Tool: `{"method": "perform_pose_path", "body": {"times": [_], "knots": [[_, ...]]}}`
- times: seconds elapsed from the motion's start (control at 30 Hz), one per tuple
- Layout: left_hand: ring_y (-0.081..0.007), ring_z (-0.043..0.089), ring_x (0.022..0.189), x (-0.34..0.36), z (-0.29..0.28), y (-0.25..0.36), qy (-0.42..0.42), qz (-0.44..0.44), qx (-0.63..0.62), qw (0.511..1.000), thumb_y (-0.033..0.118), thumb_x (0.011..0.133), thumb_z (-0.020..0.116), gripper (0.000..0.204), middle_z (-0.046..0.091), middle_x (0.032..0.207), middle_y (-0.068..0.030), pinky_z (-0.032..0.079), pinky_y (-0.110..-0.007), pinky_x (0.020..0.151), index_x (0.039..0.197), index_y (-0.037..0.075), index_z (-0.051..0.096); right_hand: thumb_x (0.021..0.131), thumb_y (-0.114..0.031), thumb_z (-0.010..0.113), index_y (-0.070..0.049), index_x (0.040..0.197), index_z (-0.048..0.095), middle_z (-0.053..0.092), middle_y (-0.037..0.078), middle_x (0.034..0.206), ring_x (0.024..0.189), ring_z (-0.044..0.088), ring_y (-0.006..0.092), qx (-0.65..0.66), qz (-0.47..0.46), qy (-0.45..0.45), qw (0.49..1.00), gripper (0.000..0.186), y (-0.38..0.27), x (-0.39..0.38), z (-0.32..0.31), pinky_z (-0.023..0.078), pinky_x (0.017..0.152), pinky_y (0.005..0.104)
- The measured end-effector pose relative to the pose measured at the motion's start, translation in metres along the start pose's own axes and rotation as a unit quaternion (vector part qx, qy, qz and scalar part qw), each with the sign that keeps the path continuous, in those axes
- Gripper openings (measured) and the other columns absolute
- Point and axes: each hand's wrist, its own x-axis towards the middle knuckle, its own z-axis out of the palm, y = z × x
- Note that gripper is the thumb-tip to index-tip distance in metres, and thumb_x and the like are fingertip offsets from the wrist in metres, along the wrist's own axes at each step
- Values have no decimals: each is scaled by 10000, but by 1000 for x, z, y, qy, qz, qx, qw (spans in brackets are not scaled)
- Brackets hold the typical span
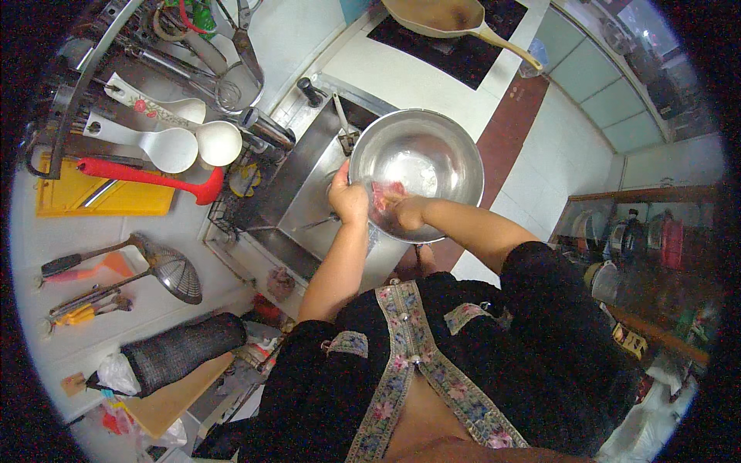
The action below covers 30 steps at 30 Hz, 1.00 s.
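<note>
A large shiny metal bowl [440, 143] is tilted toward me beside the sink. My left hand [349, 201] grips its left rim, thumb up along the edge. Inside the bowl, near its lower left wall, lies a small heap of reddish pieces that look like raw meat [384, 194]. My right hand [407, 212] reaches into the bowl from the right, its fingers curled into this meat and partly hidden.
Left of the bowl is a steel sink [305, 208] with a faucet [342, 119]. A pale frying pan [444, 17] sits on the black cooktop [471, 58]. Ladles, a strainer [176, 278] and a yellow grater [108, 189] hang on the left wall. Shelves with pots [617, 231] stand at right.
</note>
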Motion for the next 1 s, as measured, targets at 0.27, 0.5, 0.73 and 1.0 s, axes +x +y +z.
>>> {"method": "perform_pose_path", "body": {"times": [0.27, 0.5, 0.73, 1.0], "knots": [[-195, 637, 1021, -7, 2, 3, 13, -20, -1, 1000, -144, 759, 507, 471, 667, 1148, -130, 467, -285, 926, 1209, -51, 612, 905, -275, 439, -65, 1510, 216, 241, 192, 1556, 1461, 159, 377, -99, 233, -8, 967, 678, 36, -52, -44, 69, 1181, 546], [-211, 639, 1050, 5, 0, -15, 3, -25, -17, 1000, -140, 746, 462, 498, 672, 1146, -143, 459, -290, 947, 1211, -47, 613, 818, -277, 592, 24, 1476, 285, 234, 221, 1547, 1449, 186, 390, -99, 197, -47, 974, 786, 20, -66, -20, 104, 1184, 536], [-222, 641, 1055, -2, 1, -2, 13, 17, 47, 999, -134, 729, 455, 513, 674, 1148, -151, 457, -298, 956, 1206, -41, 621, 737, -255, 684, 24, 1500, 214, 85, 247, 1585, 1482, 63, 374, 10, 276, -106, 955, 938, 25, -45, -15, -18, 1166, 587], [-219, 643, 1055, 0, -1, -4, 13, -12, 23, 1000, -138, 718, 440, 527, 674, 1148, -151, 457, -294, 955, 1205, -44, 618, 734, -302, 697, 37, 1487, 249, 179, 252, 1559, 1455, 149, 419, -7, 300, 32, 954, 939, 31, -46, -25, 27, 1161, 597]]}}
